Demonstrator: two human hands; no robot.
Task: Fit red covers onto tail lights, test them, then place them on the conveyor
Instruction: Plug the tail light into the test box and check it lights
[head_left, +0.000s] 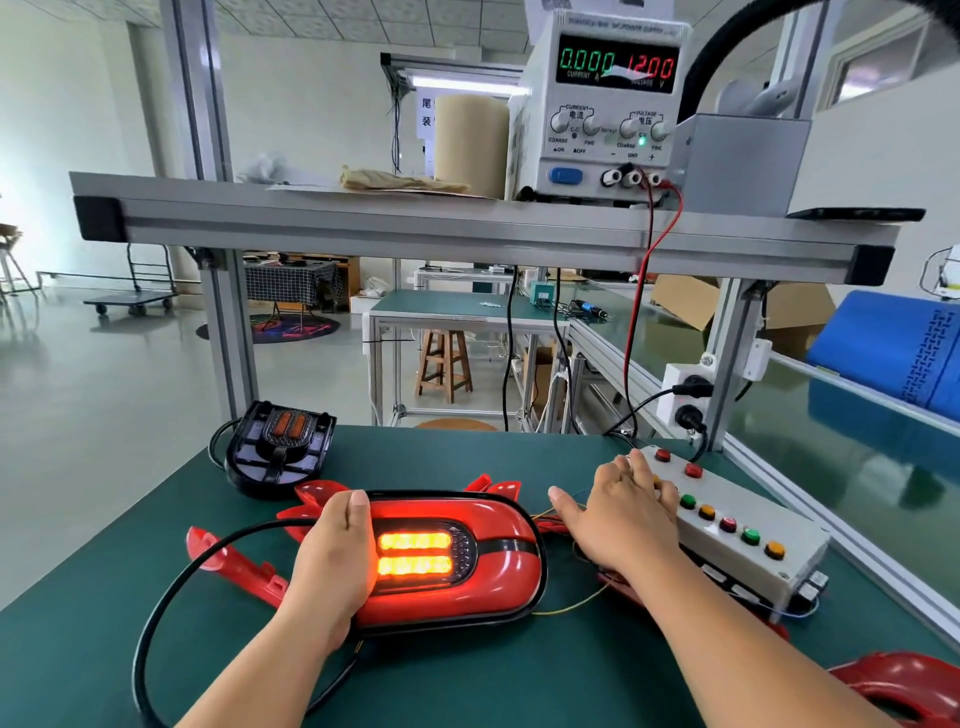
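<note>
A tail light with a red cover (498, 566) lies on the green table in front of me, its two amber bars lit and its red rim glowing. My left hand (332, 561) grips its left end, thumb over the top edge. My right hand (618, 514) rests on the left part of the grey button box (748, 540), fingers over its buttons. A black cable runs from the light in a loop to the left. A bare tail light without a cover (280, 447) sits at the back left.
Several loose red covers (234, 564) lie around the lit light, another (909, 686) at the lower right corner. A power supply (602, 104) on the shelf reads 0.000 and 12.00. The conveyor (841, 467) with a blue bin (898, 348) runs along the right.
</note>
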